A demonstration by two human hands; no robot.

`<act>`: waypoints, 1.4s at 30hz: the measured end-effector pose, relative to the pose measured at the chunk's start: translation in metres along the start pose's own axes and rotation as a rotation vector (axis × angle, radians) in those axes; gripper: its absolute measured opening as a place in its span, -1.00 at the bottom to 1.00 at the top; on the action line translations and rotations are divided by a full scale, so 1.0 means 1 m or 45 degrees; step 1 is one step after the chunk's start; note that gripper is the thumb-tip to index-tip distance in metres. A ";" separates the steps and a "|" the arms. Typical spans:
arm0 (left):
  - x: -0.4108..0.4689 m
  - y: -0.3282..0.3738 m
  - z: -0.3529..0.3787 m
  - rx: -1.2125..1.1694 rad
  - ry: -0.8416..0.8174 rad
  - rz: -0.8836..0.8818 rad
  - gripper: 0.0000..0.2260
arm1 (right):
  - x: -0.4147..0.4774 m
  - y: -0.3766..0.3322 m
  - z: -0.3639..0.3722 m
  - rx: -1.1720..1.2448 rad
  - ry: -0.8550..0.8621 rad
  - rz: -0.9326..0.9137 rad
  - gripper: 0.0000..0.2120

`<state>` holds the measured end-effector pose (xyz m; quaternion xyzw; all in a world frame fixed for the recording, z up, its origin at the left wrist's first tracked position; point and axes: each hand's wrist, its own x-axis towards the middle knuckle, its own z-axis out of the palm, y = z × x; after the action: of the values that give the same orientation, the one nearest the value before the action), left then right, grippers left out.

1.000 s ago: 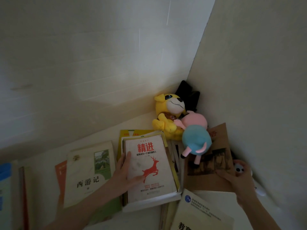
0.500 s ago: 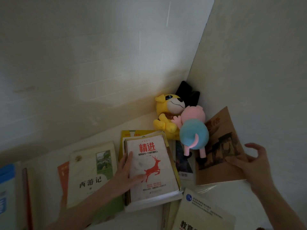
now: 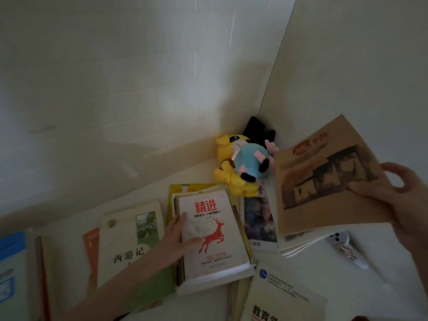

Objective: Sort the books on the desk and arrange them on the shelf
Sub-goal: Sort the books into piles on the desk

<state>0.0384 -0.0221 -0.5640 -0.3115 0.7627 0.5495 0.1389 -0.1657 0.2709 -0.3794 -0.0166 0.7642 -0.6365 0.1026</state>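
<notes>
— What has changed on your feed in the last second?
— The thin brown paperback with the sepia building on its cover [image 3: 324, 181] has come up off the desk. I see the right hand [image 3: 398, 205] gripping its right edge, thumb on the cover and fingers curled behind. The book now tilts in the air above the other volumes by the side wall.
— And the toys that sat on it?
— The pink-and-blue plush pig [image 3: 249, 162] has slid off and now lies against the yellow plush dog [image 3: 234, 181] in the corner.
— The left hand?
— No change. The left hand [image 3: 179, 235] stays flat, fingers straight, on the white book with the red deer [image 3: 215, 228], which tops a stack on the white desk [image 3: 324, 279].
— Anything else?
— A small white spotted object [image 3: 347, 249] shows just below the raised book; I cannot tell what it is.
</notes>
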 end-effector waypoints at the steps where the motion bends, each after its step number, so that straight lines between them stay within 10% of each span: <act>1: -0.002 0.005 0.000 0.003 0.011 0.001 -0.17 | -0.001 -0.005 0.000 0.045 -0.025 -0.016 -0.29; 7: -0.016 0.043 0.004 -0.091 0.078 0.128 -0.16 | -0.013 -0.021 0.008 0.251 -0.177 -0.042 -0.38; 14: -0.018 0.082 0.009 -1.161 -0.644 -0.037 -0.14 | -0.026 -0.005 0.037 0.398 -0.429 0.032 -0.37; 19: -0.017 0.069 0.002 -1.529 -0.392 -0.073 -0.29 | -0.040 0.022 0.052 0.377 -0.507 0.101 -0.35; 35: -0.022 0.023 0.002 -1.006 -0.023 -0.096 -0.95 | -0.069 0.137 0.077 0.047 -0.589 0.551 -0.07; 42: -0.023 0.023 -0.012 -0.910 -0.013 -0.057 -0.78 | -0.040 0.127 0.060 -0.247 -0.506 0.279 -0.49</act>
<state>0.0434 -0.0210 -0.5301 -0.3542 0.5148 0.7798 0.0369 -0.1021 0.2432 -0.5080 -0.0683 0.7838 -0.5294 0.3174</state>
